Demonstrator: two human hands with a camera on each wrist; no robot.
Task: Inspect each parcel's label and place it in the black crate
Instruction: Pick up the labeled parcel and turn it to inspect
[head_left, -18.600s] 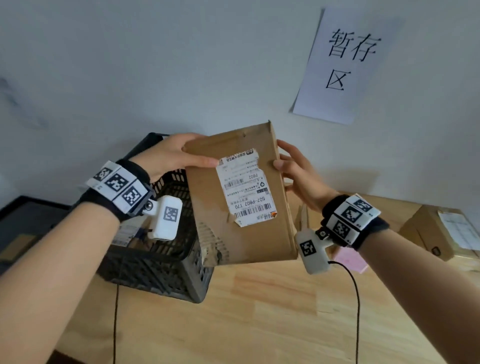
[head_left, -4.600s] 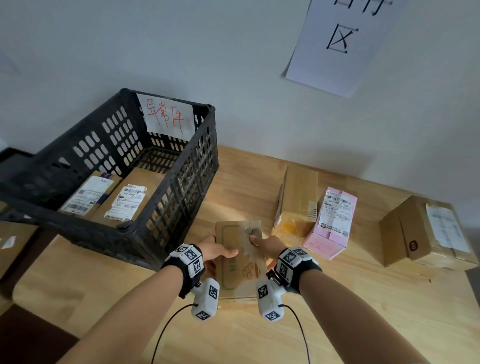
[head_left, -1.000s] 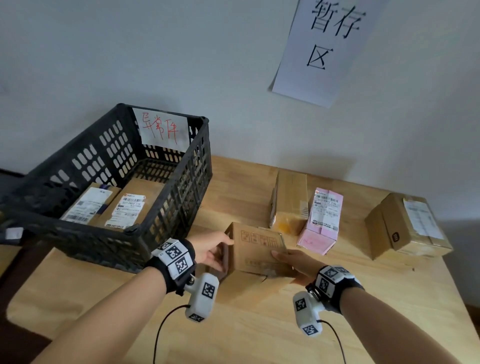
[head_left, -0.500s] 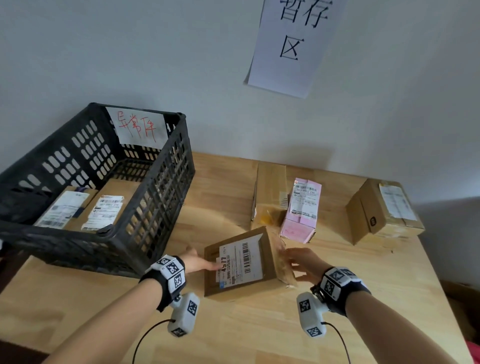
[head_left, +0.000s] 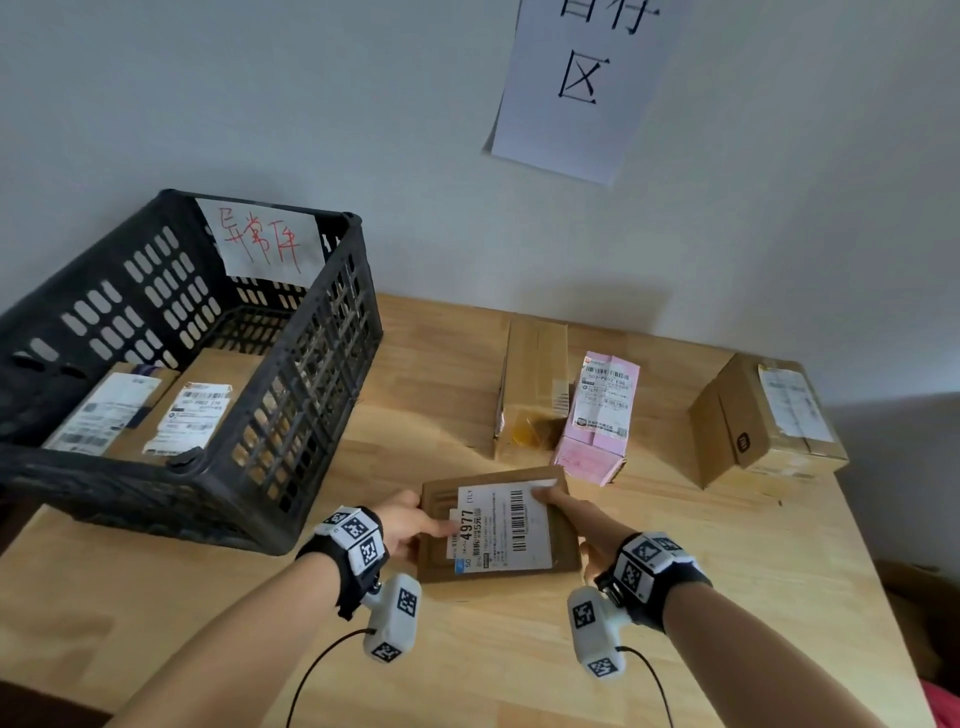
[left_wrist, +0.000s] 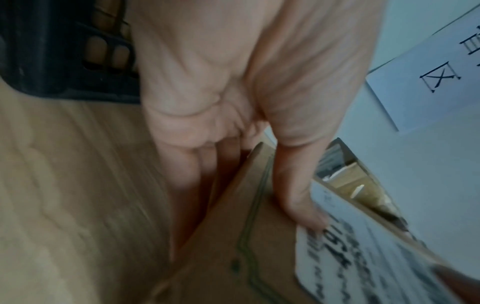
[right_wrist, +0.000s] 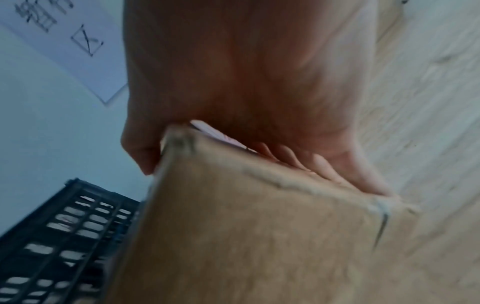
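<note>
Parcel: flat brown cardboard box (head_left: 498, 525), held between both hands just above the wooden table (head_left: 727, 597), label side up.
Label: white shipping label (head_left: 501, 527) with barcode and large "4977", covers most of the top face.
Left hand: left hand (head_left: 402, 525) grips the box's left edge; thumb on top touching the label edge, fingers (left_wrist: 192, 185) underneath.
Right hand: right hand (head_left: 582, 519) grips the right side; one finger lies along the top far corner, the rest curl under. Right wrist view is blurred, so exact finger contact is probably along the side face only.
Black crate: black crate (head_left: 291, 395) on the table, beyond and left of the left hand, near it but not touching the held box.
Crate contents: two labelled brown parcels (head_left: 156, 410) lying flat inside, labels up.
Crate tag: white sheet with red handwriting (head_left: 265, 241) on the far wall.
Beyond right hand: upright brown box (head_left: 532, 384) with a pink parcel (head_left: 597, 415) just beside it.
Far right of right hand: larger brown carton (head_left: 763, 421), well apart.
Wall: white paper sign (head_left: 576, 78) with black characters, above the hands.
</note>
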